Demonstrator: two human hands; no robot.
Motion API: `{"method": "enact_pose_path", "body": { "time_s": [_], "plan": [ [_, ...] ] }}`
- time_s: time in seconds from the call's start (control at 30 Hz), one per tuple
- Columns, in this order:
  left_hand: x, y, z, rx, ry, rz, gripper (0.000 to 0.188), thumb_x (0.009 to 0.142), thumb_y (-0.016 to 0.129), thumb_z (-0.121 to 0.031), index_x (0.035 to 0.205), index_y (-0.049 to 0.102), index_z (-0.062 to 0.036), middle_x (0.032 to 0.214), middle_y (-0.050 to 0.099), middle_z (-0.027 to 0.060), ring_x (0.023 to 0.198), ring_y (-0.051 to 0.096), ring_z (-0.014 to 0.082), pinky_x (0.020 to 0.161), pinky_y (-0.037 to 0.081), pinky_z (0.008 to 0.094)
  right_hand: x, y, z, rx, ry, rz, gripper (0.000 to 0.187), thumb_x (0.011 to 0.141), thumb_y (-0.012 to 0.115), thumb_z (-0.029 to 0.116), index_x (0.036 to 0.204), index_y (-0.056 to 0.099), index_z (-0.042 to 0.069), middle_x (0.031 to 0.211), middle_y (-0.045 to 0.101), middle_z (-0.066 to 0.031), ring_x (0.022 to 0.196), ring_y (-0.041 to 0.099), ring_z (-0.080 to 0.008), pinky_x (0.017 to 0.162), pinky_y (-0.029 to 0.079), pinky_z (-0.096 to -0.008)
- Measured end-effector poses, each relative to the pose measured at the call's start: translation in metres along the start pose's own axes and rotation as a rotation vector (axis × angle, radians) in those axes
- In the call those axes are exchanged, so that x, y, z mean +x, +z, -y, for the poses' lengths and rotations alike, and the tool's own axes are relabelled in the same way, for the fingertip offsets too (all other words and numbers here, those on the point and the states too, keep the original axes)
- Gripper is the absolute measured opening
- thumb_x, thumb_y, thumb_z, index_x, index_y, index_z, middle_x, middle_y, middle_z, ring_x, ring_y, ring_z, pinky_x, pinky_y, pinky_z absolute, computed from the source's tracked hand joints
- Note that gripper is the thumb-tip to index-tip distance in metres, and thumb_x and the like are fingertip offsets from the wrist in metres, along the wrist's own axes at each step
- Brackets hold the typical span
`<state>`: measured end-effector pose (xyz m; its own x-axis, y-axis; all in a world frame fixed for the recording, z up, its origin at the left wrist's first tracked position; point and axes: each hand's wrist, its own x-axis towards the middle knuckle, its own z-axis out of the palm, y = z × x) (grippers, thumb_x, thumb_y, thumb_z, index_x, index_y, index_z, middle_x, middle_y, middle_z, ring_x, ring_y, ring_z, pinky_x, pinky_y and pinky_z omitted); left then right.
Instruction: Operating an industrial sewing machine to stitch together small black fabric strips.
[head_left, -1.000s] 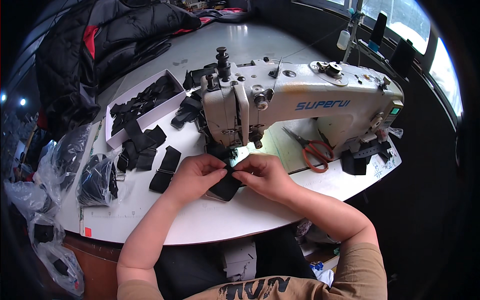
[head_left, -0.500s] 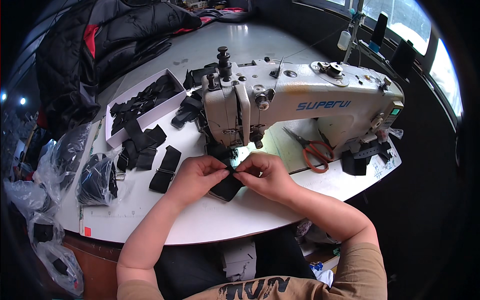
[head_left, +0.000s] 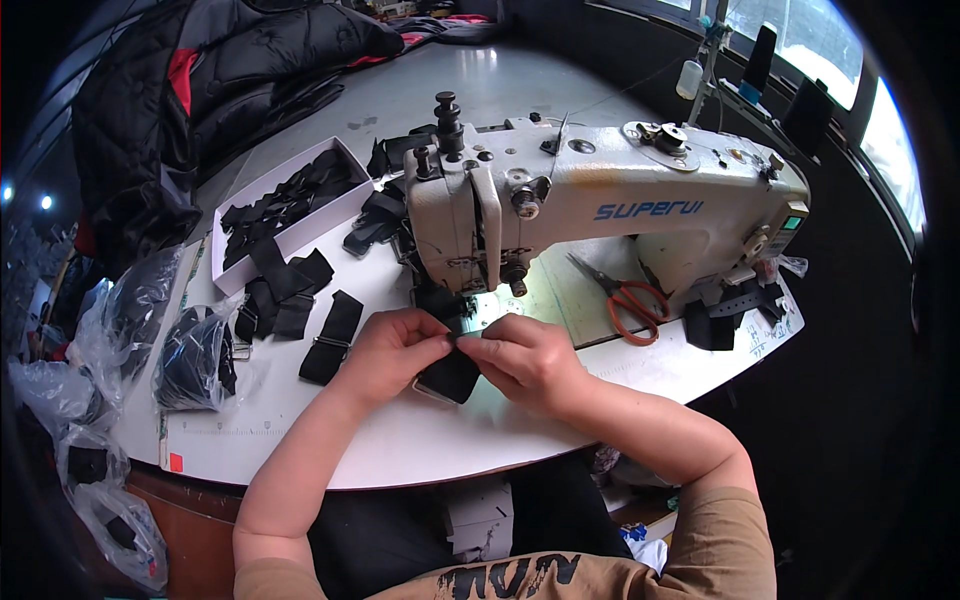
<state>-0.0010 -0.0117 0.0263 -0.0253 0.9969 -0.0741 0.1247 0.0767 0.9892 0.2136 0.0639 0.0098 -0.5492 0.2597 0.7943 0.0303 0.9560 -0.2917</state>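
Strap [head_left: 450, 380] between the fingers [head_left: 430, 348]

1. The right hand [head_left: 532, 362] has turned more knuckles-up and sits slightly lower.
2. Its fingertips [head_left: 468, 344] have come closer to the left hand [head_left: 400, 352].
3. More of the lit machine plate [head_left: 494, 308] shows above its knuckles.
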Motion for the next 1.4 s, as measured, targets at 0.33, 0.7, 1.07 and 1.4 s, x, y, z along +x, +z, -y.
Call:
{"method": "enact_pose_path", "body": {
  "time_s": [0.33, 0.7, 1.07, 1.4],
  "plan": [
    [0.002, 0.002, 0.003, -0.022, -0.030, -0.001, 0.018, 0.095, 0.070, -0.016, 0.104, 0.069, -0.0012, 0.088, 0.068, -0.0007, 0.081, 0.061, 0.0066, 0.070, 0.050, 0.0240, -0.004, 0.004, 0.005, -0.194, -0.047, 0.075, 0.025, 0.078, 0.076, 0.004, 0.102, 0.075, 0.007, 0.082, 0.062, -0.0058, 0.069, 0.065, -0.0240, 0.055, 0.053, -0.0348],
    [0.026, 0.022, 0.008, 1.194, 0.497, -0.151, 0.016, 0.090, 0.068, -0.021, 0.088, 0.069, -0.0058, 0.088, 0.066, 0.0121, 0.088, 0.066, 0.0334, 0.079, 0.052, 0.0469, -0.009, 0.003, 0.006, -0.198, 0.401, 0.239, 0.012, 0.081, 0.075, 0.019, 0.088, 0.074, 0.009, 0.081, 0.066, -0.0088, 0.074, 0.068, -0.0310, 0.064, 0.054, -0.0425],
    [0.004, 0.036, 0.015, 1.196, 0.606, -0.121, 0.024, 0.082, 0.061, -0.003, 0.104, 0.070, -0.0067, 0.102, 0.064, 0.0124, 0.098, 0.061, 0.0314, 0.087, 0.052, 0.0425, -0.014, 0.001, 0.003, -0.248, 0.264, 0.307, 0.015, 0.081, 0.073, 0.014, 0.095, 0.077, 0.008, 0.080, 0.063, -0.0094, 0.073, 0.065, -0.0304, 0.062, 0.053, -0.0420],
    [0.006, 0.014, 0.022, 1.106, 0.655, 0.023, 0.037, 0.085, 0.060, -0.002, 0.121, 0.067, -0.0015, 0.119, 0.060, 0.0100, 0.110, 0.056, 0.0311, 0.096, 0.049, 0.0421, -0.012, -0.002, 0.008, -0.208, 0.207, 0.269, 0.009, 0.081, 0.075, 0.014, 0.086, 0.075, 0.006, 0.077, 0.061, -0.0079, 0.069, 0.064, -0.0280, 0.057, 0.051, -0.0408]
  ]
}}
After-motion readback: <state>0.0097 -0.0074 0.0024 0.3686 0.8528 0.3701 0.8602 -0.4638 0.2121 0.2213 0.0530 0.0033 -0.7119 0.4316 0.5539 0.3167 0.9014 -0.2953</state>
